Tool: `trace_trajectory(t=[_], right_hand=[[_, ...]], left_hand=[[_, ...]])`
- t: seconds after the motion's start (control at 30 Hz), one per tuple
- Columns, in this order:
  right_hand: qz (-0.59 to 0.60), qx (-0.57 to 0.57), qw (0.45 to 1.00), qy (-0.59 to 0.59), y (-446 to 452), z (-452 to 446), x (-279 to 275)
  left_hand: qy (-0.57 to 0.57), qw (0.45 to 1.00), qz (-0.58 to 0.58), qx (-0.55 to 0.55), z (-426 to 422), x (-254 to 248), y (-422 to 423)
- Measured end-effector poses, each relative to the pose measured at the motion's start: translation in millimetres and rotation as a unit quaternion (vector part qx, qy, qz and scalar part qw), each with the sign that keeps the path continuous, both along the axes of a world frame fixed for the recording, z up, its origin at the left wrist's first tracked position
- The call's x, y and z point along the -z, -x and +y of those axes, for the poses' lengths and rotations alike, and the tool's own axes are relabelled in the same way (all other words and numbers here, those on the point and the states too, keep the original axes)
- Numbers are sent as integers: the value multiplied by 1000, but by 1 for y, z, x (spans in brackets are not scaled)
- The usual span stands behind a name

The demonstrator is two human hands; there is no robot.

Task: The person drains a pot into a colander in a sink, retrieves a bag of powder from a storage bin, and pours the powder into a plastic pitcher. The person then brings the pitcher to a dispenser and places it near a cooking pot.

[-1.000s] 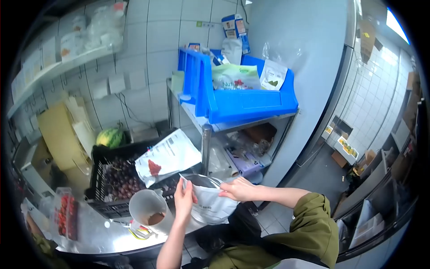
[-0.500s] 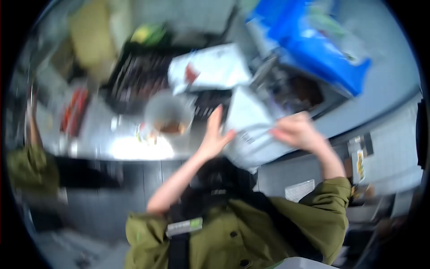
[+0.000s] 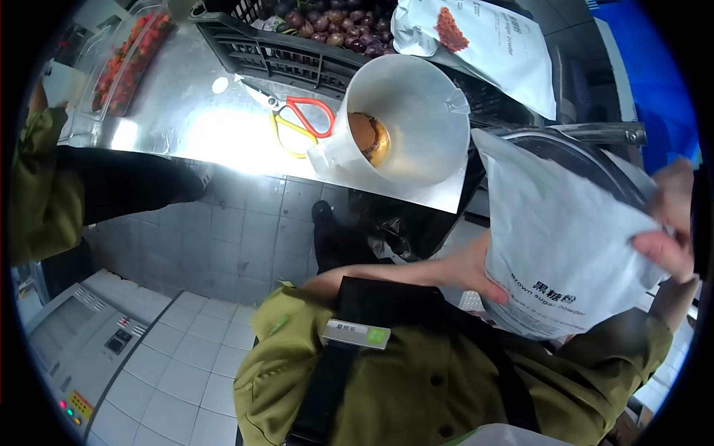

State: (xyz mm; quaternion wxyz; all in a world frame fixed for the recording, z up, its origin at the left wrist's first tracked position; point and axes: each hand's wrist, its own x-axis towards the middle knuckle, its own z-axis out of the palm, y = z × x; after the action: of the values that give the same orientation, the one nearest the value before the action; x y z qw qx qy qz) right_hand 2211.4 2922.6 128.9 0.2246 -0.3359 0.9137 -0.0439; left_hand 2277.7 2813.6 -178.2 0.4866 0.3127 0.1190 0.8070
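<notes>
One white, lightly creased bag, black-lettered "Brown sugar powder"

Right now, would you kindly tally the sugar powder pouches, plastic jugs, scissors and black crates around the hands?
Sugar powder pouches: 2, the held pouch and the pouch by the crate
Plastic jug: 1
Scissors: 1
Black crate: 1
Total: 5

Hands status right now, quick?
Left hand: holding the brown sugar powder bag by its lower side, thumb in front, fingers mostly hidden.
Right hand: slightly blurred, gripping the bag's opposite edge.
</notes>
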Motion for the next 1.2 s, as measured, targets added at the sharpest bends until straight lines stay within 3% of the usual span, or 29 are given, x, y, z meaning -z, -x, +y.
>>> trace_trajectory(t=[0.1,0.2,0.23,0.33,0.47,0.5,0.7,1.0,1.2], right_hand=[[-83,-114,981,133,65,-9,27],[-56,-55,978,194,82,1,62],[-27,92,984,151,69,-9,66],[9,284,948,142,66,-24,79],[-27,387,908,160,72,-33,95],[-72,407,904,112,75,-32,92],[-72,327,928,162,81,-28,105],[-94,228,955,164,97,-37,107],[-109,251,948,163,95,-41,110]], left_hand=[[-2,997,-74,-9,-1,-7,-10],[26,992,-117,-46,-4,-16,-15],[32,991,-117,-56,-5,-21,-13],[18,989,-115,-87,-3,-26,-2],[-12,988,-151,-31,0,-21,6],[-8,988,-150,-36,1,-21,7],[-51,985,-124,-110,16,-22,-4],[-39,984,-125,-121,26,-31,-12],[-51,979,-88,-175,25,-36,-7]])
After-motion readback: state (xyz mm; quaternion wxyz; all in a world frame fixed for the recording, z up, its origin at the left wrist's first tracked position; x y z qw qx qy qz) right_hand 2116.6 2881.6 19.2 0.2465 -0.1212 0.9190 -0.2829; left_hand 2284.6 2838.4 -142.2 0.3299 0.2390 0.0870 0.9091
